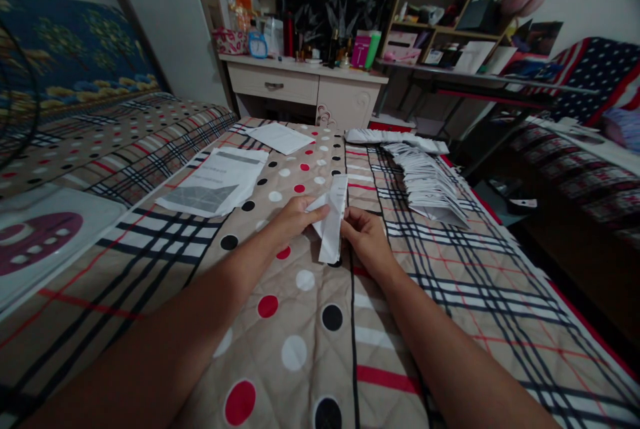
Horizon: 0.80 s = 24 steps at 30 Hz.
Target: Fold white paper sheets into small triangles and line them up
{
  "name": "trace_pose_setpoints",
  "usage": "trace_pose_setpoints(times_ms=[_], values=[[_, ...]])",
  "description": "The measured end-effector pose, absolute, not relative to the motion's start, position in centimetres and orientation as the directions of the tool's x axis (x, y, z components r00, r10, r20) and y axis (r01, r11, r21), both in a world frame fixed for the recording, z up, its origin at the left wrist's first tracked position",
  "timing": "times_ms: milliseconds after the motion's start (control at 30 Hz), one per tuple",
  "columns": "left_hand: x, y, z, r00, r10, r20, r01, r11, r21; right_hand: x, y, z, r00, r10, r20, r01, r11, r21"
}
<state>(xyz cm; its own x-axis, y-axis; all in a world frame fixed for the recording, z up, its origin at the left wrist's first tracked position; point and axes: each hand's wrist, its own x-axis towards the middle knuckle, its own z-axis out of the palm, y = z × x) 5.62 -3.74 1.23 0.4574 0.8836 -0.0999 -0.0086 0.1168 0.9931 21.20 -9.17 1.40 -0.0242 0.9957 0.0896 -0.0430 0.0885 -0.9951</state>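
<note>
Both my hands hold one folded white paper strip (334,219) above the quilted bedcover (300,322). My left hand (295,216) pinches the strip's left fold with closed fingers. From the right side, my right hand (364,234) grips its lower edge, fingers curled. A long row of similar folded white papers (425,179) lies spread out to the right of my hands. To the left lies a stack of flat printed sheets (215,182), and a single white sheet (281,137) rests farther back.
The bed's right edge (575,309) drops to a dark floor. A white board with a maroon pattern (40,236) lies at the left. A cluttered white dresser (305,82) and shelves (440,22) stand beyond the bed. Another bed (590,142) is at the right.
</note>
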Motion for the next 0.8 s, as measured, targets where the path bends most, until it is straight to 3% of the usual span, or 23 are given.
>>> trace_pose_setpoints(times_ms=[100,200,300,367,467,567,800], values=[[6.3,-3.8,0.7,0.425,0.904,0.043,0.029,-0.061,0.998,21.1,-8.9,1.1,0.030,0.993,0.113,0.000,0.113,-0.994],[6.9,-4.3,0.6,0.328,0.887,0.326,0.145,-0.388,0.910,21.4,-8.8,0.8,0.133,0.980,0.148,0.083,0.138,-0.987],[6.9,-5.1,1.2,0.423,0.707,0.566,0.333,-0.703,0.629,21.8,-8.6,0.7,0.227,0.949,0.220,0.181,0.181,-0.967],[6.7,-5.5,1.7,0.520,0.573,0.634,0.415,-0.818,0.398,22.0,-8.6,0.8,0.258,0.927,0.271,0.259,0.204,-0.944],[6.4,-5.9,2.3,0.579,0.454,0.677,0.507,-0.851,0.137,22.2,-8.6,0.8,0.273,0.905,0.325,0.350,0.222,-0.910],[6.4,-6.0,2.6,0.582,0.419,0.697,0.581,-0.814,0.004,22.2,-8.7,0.7,0.252,0.890,0.381,0.446,0.243,-0.862],[6.9,-6.3,2.9,0.589,0.546,0.596,0.674,-0.739,0.012,22.2,-9.5,0.8,0.126,0.868,0.480,0.645,0.296,-0.705]])
